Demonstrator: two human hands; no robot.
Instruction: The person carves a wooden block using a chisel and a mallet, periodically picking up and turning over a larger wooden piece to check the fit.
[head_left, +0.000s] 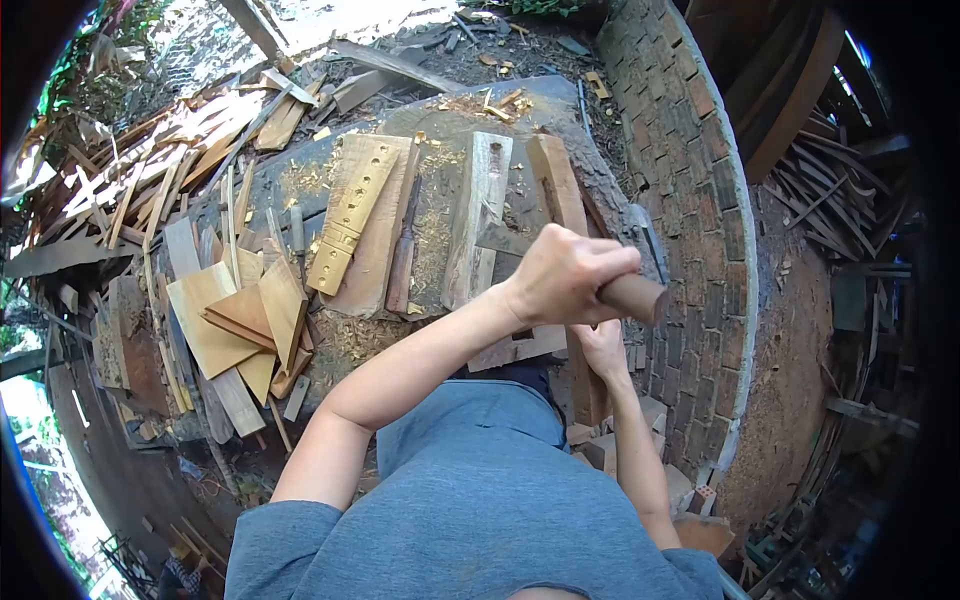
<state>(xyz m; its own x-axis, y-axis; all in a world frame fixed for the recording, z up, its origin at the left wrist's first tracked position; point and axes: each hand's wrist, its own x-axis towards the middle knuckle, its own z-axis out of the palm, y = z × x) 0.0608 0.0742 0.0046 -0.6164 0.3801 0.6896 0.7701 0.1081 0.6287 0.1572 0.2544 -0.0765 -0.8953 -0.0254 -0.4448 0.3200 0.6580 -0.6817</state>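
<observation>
1 thick rod [632, 298] lies in the left hand [575, 272], its blunt end poking out to the right of the fingers. These are curled shut around it in a fist. Just below, the right hand [603, 350] is partly hidden by the rod — its thumb and 1 finger look drawn close together, but I cannot tell how far open the rest is or whether it grips anything. Beyond the left fingers runs 1 slotted beam [556, 180]; left of them lies 1 grey beam [483, 170] with holes cut in it. Farther left are 1 turned tool [404, 255] and 1 wide board [378, 245], with 1 yellow strip [350, 215] on top — pierced by a row of holes. Well left, thin boards [225, 325] overlap; to the right of both hands' fingers stands 1 brick wall [690, 190].
</observation>
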